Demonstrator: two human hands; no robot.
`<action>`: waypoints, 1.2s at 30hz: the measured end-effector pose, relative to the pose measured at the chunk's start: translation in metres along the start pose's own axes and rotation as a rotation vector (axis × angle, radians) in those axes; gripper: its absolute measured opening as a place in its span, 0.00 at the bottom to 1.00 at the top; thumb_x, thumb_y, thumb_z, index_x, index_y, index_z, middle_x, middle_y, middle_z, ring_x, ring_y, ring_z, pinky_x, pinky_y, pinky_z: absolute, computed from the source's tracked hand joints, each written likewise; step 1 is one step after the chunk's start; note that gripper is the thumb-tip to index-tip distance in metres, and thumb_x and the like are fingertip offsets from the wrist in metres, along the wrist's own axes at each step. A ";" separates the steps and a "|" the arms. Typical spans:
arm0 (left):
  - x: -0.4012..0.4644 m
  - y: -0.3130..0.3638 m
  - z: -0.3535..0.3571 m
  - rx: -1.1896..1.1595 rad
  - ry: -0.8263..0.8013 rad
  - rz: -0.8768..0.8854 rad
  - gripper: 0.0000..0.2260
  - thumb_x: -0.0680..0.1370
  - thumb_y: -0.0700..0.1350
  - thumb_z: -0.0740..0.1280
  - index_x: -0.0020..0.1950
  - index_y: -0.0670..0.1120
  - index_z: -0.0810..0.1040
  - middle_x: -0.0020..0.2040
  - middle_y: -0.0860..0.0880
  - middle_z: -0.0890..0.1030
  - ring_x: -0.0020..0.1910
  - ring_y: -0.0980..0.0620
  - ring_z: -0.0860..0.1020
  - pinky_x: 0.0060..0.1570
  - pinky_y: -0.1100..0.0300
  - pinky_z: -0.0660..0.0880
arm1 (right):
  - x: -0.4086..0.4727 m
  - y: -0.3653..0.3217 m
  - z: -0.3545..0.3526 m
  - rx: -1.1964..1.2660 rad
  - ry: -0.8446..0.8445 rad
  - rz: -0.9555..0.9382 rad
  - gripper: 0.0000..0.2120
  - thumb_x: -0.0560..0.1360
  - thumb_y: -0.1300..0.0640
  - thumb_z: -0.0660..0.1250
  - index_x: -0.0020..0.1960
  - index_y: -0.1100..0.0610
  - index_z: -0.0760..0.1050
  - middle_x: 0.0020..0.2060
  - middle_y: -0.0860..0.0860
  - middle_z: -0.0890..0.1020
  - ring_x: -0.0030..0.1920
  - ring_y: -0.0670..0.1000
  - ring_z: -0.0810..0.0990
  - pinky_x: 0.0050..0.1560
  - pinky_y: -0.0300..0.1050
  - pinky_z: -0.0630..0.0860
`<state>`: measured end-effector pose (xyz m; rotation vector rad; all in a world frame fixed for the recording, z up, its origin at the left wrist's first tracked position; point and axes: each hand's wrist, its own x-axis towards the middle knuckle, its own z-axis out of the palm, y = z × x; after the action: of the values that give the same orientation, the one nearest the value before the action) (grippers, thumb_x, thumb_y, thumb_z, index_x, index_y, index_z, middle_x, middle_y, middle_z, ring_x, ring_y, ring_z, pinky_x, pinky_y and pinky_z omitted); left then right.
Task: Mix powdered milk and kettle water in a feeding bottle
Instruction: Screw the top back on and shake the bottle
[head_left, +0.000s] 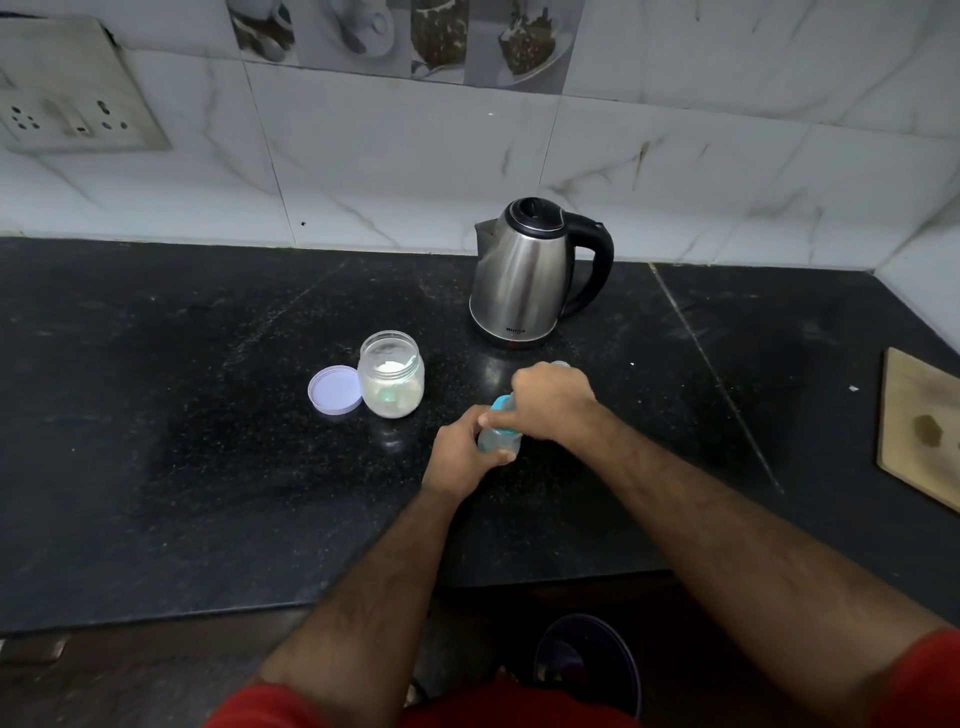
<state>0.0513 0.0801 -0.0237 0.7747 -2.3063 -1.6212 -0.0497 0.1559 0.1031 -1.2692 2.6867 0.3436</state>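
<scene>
A small clear feeding bottle (497, 437) with a blue collar stands on the black counter (208, 415). My left hand (460, 451) grips its body from the left. My right hand (551, 400) is curled over its top, hiding the teat or cap. To the left stands an open clear jar of white milk powder (390, 382) with a green scoop inside. Its lilac lid (335, 389) lies beside it. Behind the bottle stands a steel kettle (524, 275) with a black lid and a black handle pointing right.
A wooden board (919, 426) lies at the counter's right edge. A tiled wall with a socket plate (67, 109) rises behind. The counter's front edge runs below my forearms, with a dark bin (587, 660) on the floor.
</scene>
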 end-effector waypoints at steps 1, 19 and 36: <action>0.000 0.000 0.000 0.001 -0.001 0.000 0.25 0.66 0.42 0.80 0.61 0.50 0.77 0.52 0.53 0.84 0.53 0.56 0.81 0.58 0.51 0.78 | 0.001 0.004 -0.005 0.020 -0.032 -0.012 0.30 0.68 0.27 0.63 0.46 0.55 0.77 0.40 0.49 0.78 0.44 0.52 0.77 0.44 0.47 0.70; -0.002 0.001 -0.001 -0.015 -0.034 0.011 0.26 0.68 0.42 0.79 0.64 0.51 0.77 0.54 0.53 0.84 0.54 0.56 0.81 0.60 0.51 0.77 | -0.006 0.018 0.030 0.401 0.068 -0.072 0.22 0.69 0.38 0.71 0.51 0.54 0.75 0.43 0.47 0.79 0.44 0.48 0.76 0.38 0.41 0.68; -0.007 -0.008 0.008 0.046 0.021 0.049 0.25 0.73 0.46 0.75 0.69 0.52 0.74 0.56 0.52 0.84 0.53 0.56 0.81 0.56 0.60 0.76 | -0.015 0.004 0.078 0.751 0.232 -0.012 0.16 0.72 0.45 0.71 0.57 0.49 0.75 0.47 0.45 0.83 0.47 0.46 0.82 0.51 0.50 0.80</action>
<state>0.0561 0.0887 -0.0332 0.7347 -2.3372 -1.5373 -0.0405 0.1905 0.0323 -1.1130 2.5523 -0.7877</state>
